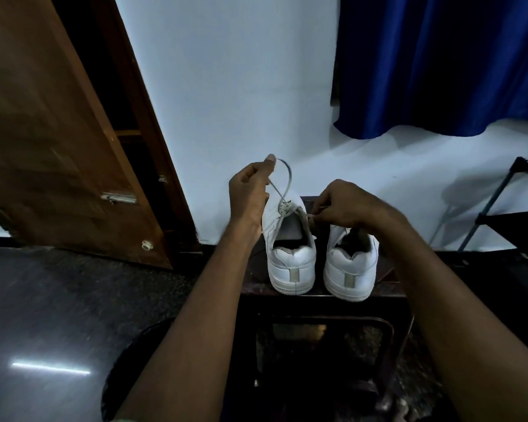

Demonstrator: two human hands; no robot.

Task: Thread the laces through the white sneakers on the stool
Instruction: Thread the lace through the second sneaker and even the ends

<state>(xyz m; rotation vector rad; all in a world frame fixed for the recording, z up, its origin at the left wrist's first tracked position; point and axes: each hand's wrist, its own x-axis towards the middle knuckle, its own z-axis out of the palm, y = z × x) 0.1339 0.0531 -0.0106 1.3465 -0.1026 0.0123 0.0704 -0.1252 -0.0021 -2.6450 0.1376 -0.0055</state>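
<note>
Two white sneakers (290,248) set heels-near on dark stool (387,278). Lace (284,184) of left sneaker pinched by left hand (250,190), loop lifted; other end pinched by right hand (339,205), fingers curled. Likely tightening: both ends best pulled evenly, shoe kept steady.

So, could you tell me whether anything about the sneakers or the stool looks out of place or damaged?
Nothing stands out. Both white sneakers, left and right, stand upright, heels toward the camera, on the dark stool. The left hand and right hand each pinch the lace.
</note>
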